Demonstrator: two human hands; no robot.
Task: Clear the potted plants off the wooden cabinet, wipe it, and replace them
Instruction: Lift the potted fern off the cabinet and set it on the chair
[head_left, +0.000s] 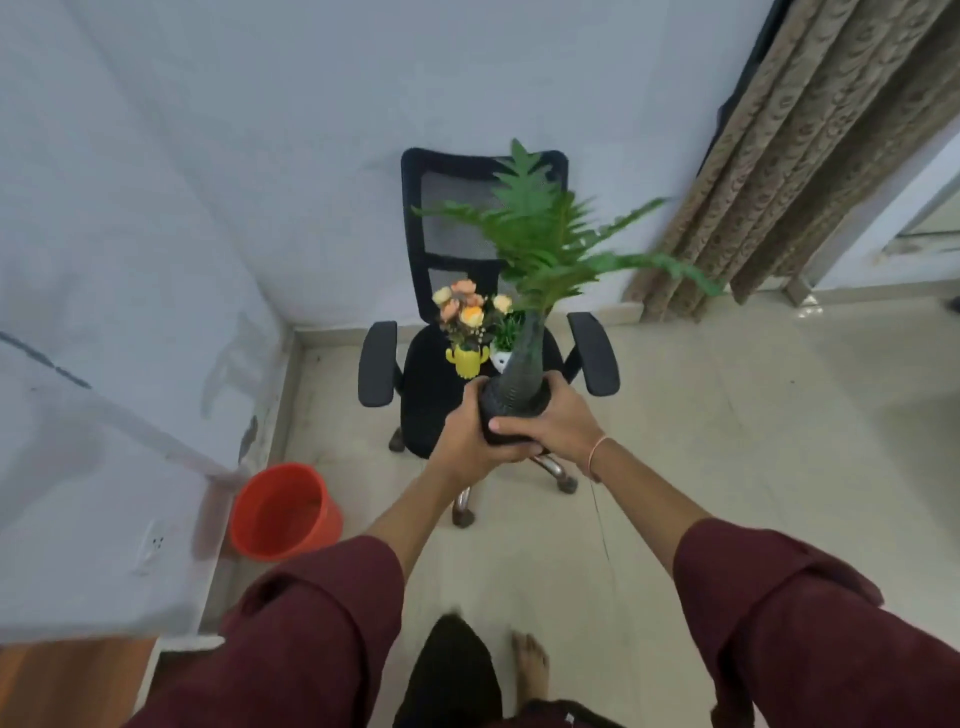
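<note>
Both hands, the left hand (470, 436) and the right hand (558, 421), clasp the fern pot (511, 410) just above the office chair (431, 384) seat, near the flower pot (466, 359) already there. Clearing seems underway; next needs a free seat spot.

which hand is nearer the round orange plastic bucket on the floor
Left. The left hand grips the black plant pot on the side facing the orange plastic bucket; the right hand grips the pot's far side.
</note>
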